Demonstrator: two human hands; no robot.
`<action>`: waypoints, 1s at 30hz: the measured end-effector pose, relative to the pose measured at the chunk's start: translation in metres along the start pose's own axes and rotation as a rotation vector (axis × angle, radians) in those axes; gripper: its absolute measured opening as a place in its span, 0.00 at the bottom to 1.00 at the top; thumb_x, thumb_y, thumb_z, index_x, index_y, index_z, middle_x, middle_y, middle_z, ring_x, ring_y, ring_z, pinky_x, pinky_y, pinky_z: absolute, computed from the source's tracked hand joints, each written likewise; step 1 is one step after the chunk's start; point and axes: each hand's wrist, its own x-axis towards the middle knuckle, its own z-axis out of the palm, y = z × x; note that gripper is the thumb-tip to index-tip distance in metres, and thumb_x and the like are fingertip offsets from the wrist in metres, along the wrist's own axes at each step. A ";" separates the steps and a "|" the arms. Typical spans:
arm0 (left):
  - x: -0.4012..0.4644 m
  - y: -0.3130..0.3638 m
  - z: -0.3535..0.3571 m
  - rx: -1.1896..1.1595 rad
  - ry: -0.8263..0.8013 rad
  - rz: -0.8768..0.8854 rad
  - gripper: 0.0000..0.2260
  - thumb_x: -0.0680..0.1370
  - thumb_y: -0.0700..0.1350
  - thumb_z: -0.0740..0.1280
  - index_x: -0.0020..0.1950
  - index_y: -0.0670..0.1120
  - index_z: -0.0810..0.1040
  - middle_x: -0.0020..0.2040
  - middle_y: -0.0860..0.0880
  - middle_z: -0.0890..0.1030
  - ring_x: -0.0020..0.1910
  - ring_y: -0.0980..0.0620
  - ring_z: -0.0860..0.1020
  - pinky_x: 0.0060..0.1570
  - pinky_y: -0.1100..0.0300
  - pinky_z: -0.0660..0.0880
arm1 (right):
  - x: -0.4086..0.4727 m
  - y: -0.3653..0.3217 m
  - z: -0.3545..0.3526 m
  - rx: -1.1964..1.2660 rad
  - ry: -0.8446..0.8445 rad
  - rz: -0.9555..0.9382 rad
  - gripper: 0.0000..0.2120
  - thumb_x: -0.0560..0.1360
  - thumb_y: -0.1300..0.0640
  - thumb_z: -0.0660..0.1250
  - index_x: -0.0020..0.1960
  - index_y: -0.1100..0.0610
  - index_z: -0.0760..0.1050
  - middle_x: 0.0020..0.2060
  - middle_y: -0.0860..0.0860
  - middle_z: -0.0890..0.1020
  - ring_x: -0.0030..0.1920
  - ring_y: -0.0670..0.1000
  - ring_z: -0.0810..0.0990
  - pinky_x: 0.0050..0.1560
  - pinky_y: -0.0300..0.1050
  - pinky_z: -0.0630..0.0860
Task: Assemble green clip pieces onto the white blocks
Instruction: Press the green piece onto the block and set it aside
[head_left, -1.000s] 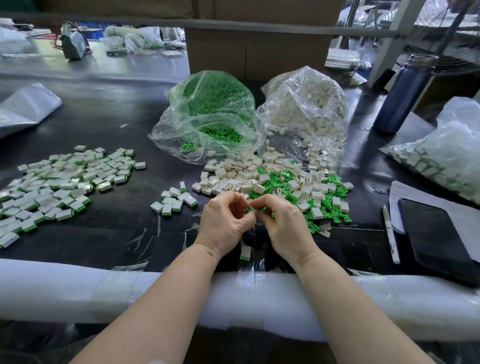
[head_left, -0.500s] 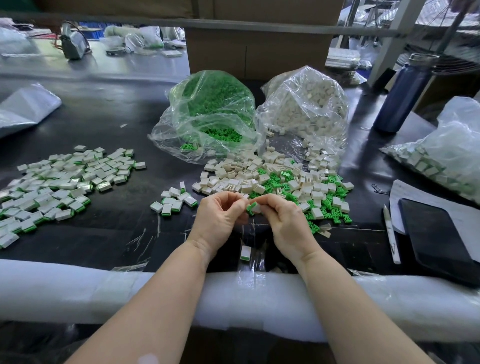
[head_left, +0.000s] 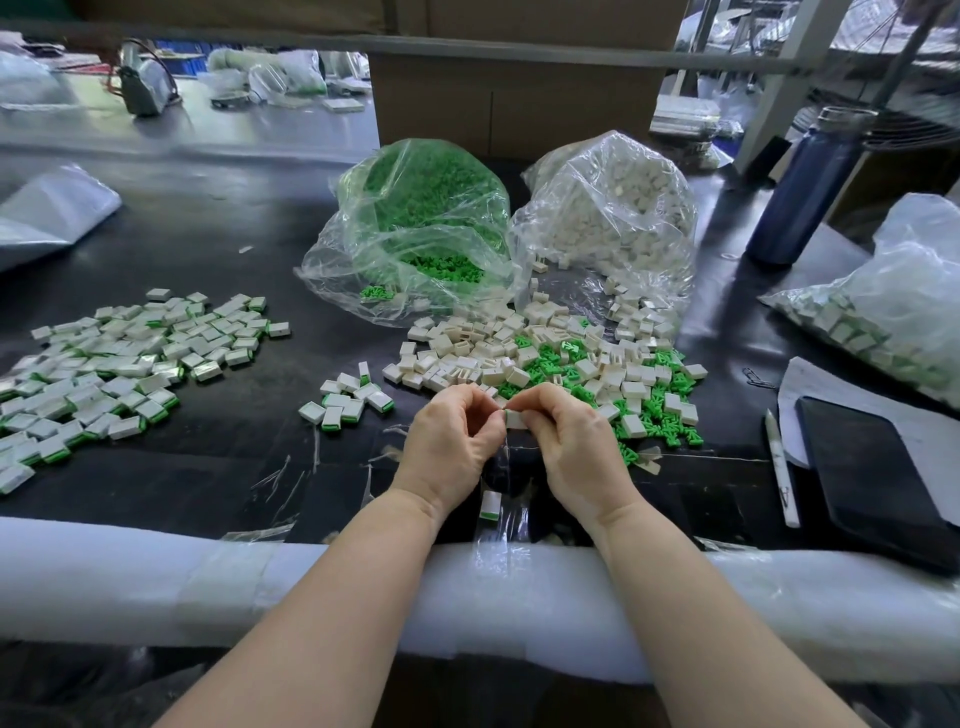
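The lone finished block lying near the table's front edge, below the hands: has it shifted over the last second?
No. The finished block lies at the same spot on the clear tape patch, just behind the white foam edge, as one second ago.

One head-worn view, looking forward and down at the black table (head_left: 197, 249) from close above

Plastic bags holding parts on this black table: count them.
3: the bag of green clips at center back, the bag of white blocks beside it, and a third bag at far right, partly cut off.
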 end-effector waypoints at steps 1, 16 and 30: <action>0.000 0.000 0.001 0.048 -0.007 0.012 0.04 0.76 0.40 0.66 0.42 0.46 0.74 0.38 0.48 0.78 0.37 0.50 0.76 0.43 0.57 0.76 | 0.000 0.000 0.000 -0.003 0.007 -0.004 0.08 0.78 0.64 0.61 0.51 0.59 0.78 0.45 0.52 0.82 0.47 0.52 0.78 0.52 0.50 0.74; -0.001 -0.001 0.002 0.194 -0.050 0.045 0.02 0.78 0.41 0.61 0.45 0.44 0.73 0.40 0.50 0.73 0.34 0.56 0.69 0.37 0.62 0.68 | -0.001 -0.002 -0.001 -0.026 -0.004 -0.027 0.08 0.78 0.63 0.61 0.51 0.58 0.78 0.44 0.49 0.80 0.46 0.51 0.78 0.50 0.47 0.74; 0.001 -0.001 0.000 0.088 -0.079 0.024 0.02 0.78 0.41 0.63 0.47 0.45 0.75 0.42 0.47 0.76 0.37 0.54 0.72 0.41 0.62 0.70 | -0.001 -0.001 -0.001 -0.018 0.020 -0.006 0.08 0.79 0.63 0.60 0.51 0.57 0.78 0.44 0.49 0.80 0.46 0.51 0.77 0.48 0.47 0.74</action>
